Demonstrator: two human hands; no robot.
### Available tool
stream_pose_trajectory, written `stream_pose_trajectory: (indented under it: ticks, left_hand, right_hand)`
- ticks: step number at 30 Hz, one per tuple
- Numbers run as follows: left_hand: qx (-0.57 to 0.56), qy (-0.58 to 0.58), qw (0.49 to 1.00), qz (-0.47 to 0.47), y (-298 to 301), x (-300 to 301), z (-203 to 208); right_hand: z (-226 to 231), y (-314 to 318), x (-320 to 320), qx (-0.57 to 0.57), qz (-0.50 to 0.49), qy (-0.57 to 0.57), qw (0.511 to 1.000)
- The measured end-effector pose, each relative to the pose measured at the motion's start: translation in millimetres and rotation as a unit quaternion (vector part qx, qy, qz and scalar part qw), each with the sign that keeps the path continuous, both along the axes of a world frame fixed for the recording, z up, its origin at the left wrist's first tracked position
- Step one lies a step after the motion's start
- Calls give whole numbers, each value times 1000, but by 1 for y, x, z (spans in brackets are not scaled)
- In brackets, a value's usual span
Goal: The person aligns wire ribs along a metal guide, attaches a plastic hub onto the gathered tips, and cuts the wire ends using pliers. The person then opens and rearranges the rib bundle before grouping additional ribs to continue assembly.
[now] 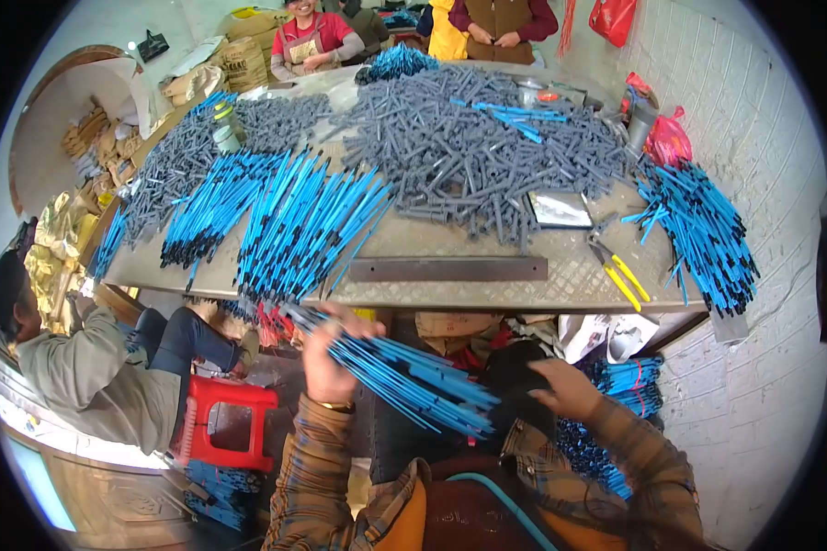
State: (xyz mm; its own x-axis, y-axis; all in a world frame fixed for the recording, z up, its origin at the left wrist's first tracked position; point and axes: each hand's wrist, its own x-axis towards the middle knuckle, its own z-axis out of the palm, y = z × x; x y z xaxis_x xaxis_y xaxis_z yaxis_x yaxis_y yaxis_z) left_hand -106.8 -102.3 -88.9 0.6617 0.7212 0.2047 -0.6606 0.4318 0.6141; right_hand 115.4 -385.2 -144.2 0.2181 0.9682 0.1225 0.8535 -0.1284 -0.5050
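My left hand [329,360] is wrapped round one end of a bundle of thin blue rods [418,381], just off the table's front edge. The rods slant down to the right over my lap, and grey pieces show at the gripped end. To the right of the bundle, apart from it, my right hand [565,390] holds nothing, its fingers loosely apart. Beyond my left hand, blue rods with black tips [303,220] lie in rows on the table [413,292]. A wide heap of grey plastic tubes [469,138] covers the middle of the table.
A flat metal bar [448,268] lies along the front edge. Yellow-handled pliers [620,271] and a small mirror-like plate [559,209] are right of it. More blue rods [698,230] hang over the right corner. A seated co-worker [92,358] is at left, near a red stool [228,422].
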Motion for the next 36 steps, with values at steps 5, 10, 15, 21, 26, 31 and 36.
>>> stream_pose_trajectory:
  ticks: [5,10,15,21,26,31,36]
  left_hand:
    - [-197,-26,979,44,-2,6,1]
    - [-254,94,962,-20,-16,14,-75]
    - [-240,181,948,-101,-44,8,-129]
    - [34,367,916,160,-66,-13,-95]
    - [111,293,899,-307,-58,-9,5]
    - [123,391,827,-385,-53,-9,19]
    - [70,382,845,-367,-57,-12,10]
  right_hand:
    - [-11,72,-34,84,81,557,822]
    - [57,103,-53,109,172,578,790]
    - [49,102,-45,271,253,221,902]
    - [50,87,-48,100,264,213,935]
    - [53,91,-42,-76,286,330,896]
    - [57,94,-39,-47,285,251,924]
    - [14,81,-40,-89,184,640,741]
